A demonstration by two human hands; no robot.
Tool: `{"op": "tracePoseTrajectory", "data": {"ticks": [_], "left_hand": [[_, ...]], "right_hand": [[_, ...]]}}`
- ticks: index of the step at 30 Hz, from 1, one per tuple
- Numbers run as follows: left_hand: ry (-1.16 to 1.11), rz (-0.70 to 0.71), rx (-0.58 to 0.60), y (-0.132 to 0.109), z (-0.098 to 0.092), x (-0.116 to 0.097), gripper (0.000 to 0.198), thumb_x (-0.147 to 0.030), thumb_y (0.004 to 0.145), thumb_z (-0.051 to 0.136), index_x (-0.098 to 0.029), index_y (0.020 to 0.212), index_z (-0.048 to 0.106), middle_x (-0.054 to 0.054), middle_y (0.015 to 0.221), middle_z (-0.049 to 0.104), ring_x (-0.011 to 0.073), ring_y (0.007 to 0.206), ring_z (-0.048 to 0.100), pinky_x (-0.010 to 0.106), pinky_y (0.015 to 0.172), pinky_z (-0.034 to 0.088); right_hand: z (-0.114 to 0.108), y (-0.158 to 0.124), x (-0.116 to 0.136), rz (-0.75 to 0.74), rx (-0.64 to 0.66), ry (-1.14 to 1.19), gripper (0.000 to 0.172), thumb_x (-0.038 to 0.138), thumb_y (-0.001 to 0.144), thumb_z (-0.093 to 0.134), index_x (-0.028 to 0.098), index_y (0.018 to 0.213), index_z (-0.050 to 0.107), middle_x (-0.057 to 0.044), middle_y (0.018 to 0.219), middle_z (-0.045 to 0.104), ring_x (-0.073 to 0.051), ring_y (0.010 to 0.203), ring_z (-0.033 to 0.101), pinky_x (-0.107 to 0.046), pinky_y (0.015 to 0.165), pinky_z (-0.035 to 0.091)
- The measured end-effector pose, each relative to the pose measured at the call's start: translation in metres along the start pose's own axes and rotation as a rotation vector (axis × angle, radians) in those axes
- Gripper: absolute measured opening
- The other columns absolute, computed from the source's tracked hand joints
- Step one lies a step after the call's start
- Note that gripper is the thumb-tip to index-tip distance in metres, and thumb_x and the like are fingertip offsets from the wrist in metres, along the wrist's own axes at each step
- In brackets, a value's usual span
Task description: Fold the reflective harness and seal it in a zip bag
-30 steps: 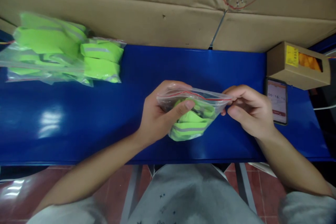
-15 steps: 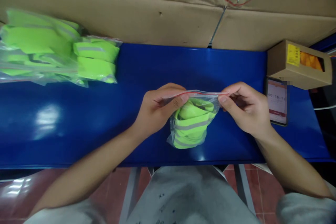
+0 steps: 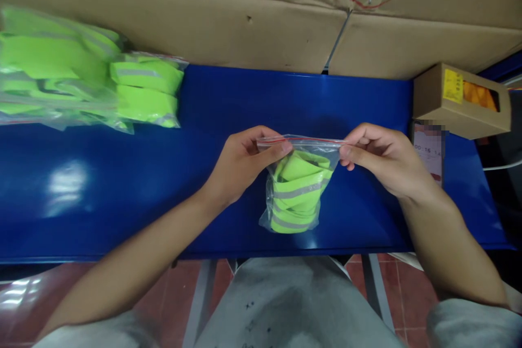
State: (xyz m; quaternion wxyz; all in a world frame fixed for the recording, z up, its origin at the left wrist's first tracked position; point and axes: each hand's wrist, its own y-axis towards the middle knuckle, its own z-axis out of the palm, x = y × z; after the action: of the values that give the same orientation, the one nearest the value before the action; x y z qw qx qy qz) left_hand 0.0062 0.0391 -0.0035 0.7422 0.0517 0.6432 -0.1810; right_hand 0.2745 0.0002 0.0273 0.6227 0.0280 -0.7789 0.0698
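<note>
Between my hands is a clear zip-lock bag [image 3: 267, 212] with a red line along its top strip. Inside it lies a folded neon-yellow reflective vest [image 3: 299, 187] with grey bands. My left hand [image 3: 248, 166] pinches the left part of the zip strip between thumb and fingers. At the strip's right end, my right hand [image 3: 377, 157] grips the bag's corner the same way, its other fingers curled. The strip is stretched nearly straight between them. Whether the zip is sealed cannot be made out.
Several bagged neon-yellow vests [image 3: 53, 65] are piled at the left of the blue table [image 3: 228, 103]. A brown carton with a window [image 3: 460, 103] stands at the right, beside a phone [image 3: 428, 152] showing a timer. Cardboard [image 3: 204, 22] walls the back edge.
Both hands have risen slightly with the bag's top strip. The right hand has turned a little, and its forearm now covers the phone's lower part.
</note>
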Motion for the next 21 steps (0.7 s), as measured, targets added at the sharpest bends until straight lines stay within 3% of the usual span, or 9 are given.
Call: {"op": "tracePoseTrajectory", "data": {"ticks": [6,11,21], "left_hand": [[-0.044,-0.013,0.031,-0.0027,-0.0001,-0.0042,0.022,-0.038,0.083,0.091,-0.020,0.088,0.081,0.002,0.088,0.079,0.0106,0.081,0.069,0.019,0.075,0.052],[-0.034,0.006,0.022,-0.0017,0.0015,-0.0030,0.020,-0.037,0.083,0.091,-0.020,0.086,0.081,0.001,0.085,0.079,0.0104,0.077,0.068,0.020,0.072,0.052],[-0.019,0.033,0.046,-0.0052,0.0019,-0.0053,0.020,-0.037,0.083,0.091,-0.021,0.086,0.081,0.001,0.084,0.079,0.0109,0.077,0.069,0.020,0.071,0.053]], "right_hand": [[-0.0010,-0.0009,-0.0010,-0.043,-0.061,-0.059,0.023,0.034,0.087,0.086,0.019,0.078,0.071,0.001,0.066,0.064,-0.009,0.059,0.054,-0.023,0.053,0.040],[0.0007,0.0000,-0.0007,-0.061,0.004,-0.064,0.021,0.039,0.091,0.083,0.021,0.090,0.073,0.001,0.071,0.065,-0.011,0.062,0.056,-0.024,0.056,0.043],[0.0008,-0.0015,0.0006,-0.080,0.011,-0.074,0.020,0.037,0.089,0.084,0.021,0.084,0.072,0.001,0.072,0.065,-0.010,0.062,0.054,-0.024,0.056,0.041]]}}
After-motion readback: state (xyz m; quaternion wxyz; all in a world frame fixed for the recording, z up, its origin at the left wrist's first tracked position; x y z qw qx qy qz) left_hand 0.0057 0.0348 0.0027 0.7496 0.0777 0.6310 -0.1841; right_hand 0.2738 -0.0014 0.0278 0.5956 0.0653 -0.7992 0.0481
